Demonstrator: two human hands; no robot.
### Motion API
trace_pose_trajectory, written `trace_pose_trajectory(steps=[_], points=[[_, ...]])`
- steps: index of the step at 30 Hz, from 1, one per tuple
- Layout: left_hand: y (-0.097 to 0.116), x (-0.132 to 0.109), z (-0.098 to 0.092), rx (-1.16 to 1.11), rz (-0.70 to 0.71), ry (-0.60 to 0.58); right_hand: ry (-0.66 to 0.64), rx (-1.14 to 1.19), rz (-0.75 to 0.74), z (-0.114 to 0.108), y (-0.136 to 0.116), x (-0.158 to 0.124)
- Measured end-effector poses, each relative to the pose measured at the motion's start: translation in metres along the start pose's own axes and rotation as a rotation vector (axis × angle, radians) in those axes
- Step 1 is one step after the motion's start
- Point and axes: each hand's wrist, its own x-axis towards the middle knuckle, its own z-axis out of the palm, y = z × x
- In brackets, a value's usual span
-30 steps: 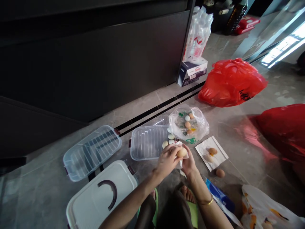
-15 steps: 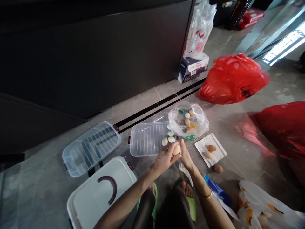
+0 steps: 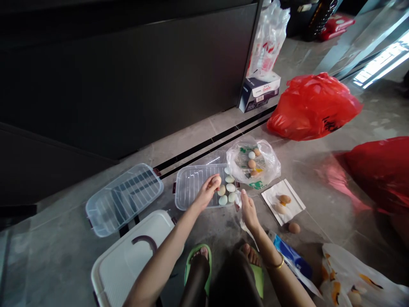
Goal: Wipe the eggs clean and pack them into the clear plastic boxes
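My left hand [image 3: 207,190] reaches over the clear plastic tray [image 3: 191,186] on the floor and is closed around a brown egg [image 3: 216,181]. Several pale eggs [image 3: 227,192] lie in the tray's right end beside it. My right hand [image 3: 247,209] hovers just right of the tray, pinching a white tissue [image 3: 239,204]. A clear plastic bag [image 3: 254,164] holding more eggs sits behind my right hand.
A second clear tray [image 3: 124,198] and a white lid with a handle [image 3: 128,260] lie to the left. A white paper [image 3: 283,201] carries two brown eggs, another egg [image 3: 294,227] lies on the floor. Red bags [image 3: 313,106], a tissue box [image 3: 259,91] and a dark cabinet stand behind.
My left hand carried the brown egg away from the tissue and forward over the tray. My right hand stayed back with the tissue.
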Motion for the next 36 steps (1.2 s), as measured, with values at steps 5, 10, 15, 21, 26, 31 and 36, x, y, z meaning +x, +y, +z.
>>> trace_pose_trajectory(steps=[5, 10, 15, 21, 26, 31, 36], points=[[-0.02, 0.04, -0.023, 0.395, 0.014, -0.013, 0.094, 0.067, -0.01, -0.012, 0.007, 0.011], [-0.037, 0.062, -0.02, 0.602, 0.067, 0.055, 0.102, 0.042, -0.031, -0.017, 0.011, 0.013], [-0.044, 0.062, -0.014, 0.702, 0.106, 0.074, 0.073, -0.074, 0.025, -0.02, 0.021, 0.017], [-0.049, 0.06, -0.009, 0.747, 0.122, 0.068, -0.116, -0.365, -0.037, -0.014, 0.038, 0.019], [-0.052, 0.063, -0.012, 0.761, 0.108, 0.051, -0.114, -0.354, -0.019, -0.012, 0.044, 0.022], [-0.051, 0.062, -0.015, 0.776, 0.091, 0.056, -0.082, -0.076, 0.046, -0.012, 0.019, 0.03], [-0.045, 0.059, -0.023, 0.791, 0.085, 0.067, -0.077, 0.334, 0.124, -0.006, -0.021, 0.048]])
